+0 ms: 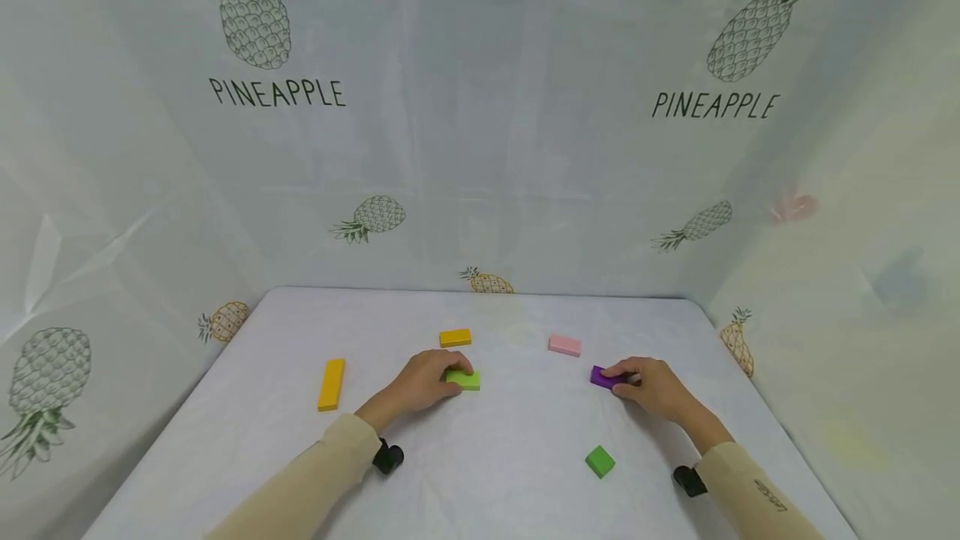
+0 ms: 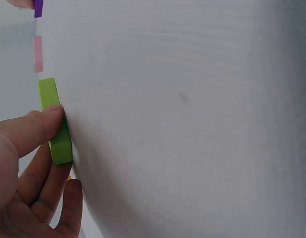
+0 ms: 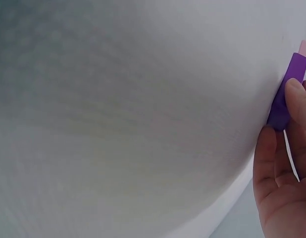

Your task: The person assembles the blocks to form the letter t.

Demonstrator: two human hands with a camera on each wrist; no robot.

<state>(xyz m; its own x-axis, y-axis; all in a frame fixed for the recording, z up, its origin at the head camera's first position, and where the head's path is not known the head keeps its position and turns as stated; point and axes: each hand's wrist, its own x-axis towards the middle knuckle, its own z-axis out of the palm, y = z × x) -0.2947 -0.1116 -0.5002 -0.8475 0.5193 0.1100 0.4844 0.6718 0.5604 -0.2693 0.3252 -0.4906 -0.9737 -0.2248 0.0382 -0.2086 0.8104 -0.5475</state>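
My left hand pinches a light green rectangular block between thumb and fingers, at the middle of the table. In the left wrist view the thumb lies on the near long side of this green block. Over on the right, my right hand pinches a purple block by its right part. The right wrist view shows the thumb against the purple block, with fingers on its other side. Both blocks are low at the white tabletop; whether they touch it I cannot tell.
A yellow block lies behind the left hand, and a longer yellow block to its left. A pink block lies behind the purple one. Nearer the front is a darker green block. The white table meets a pineapple-print cloth.
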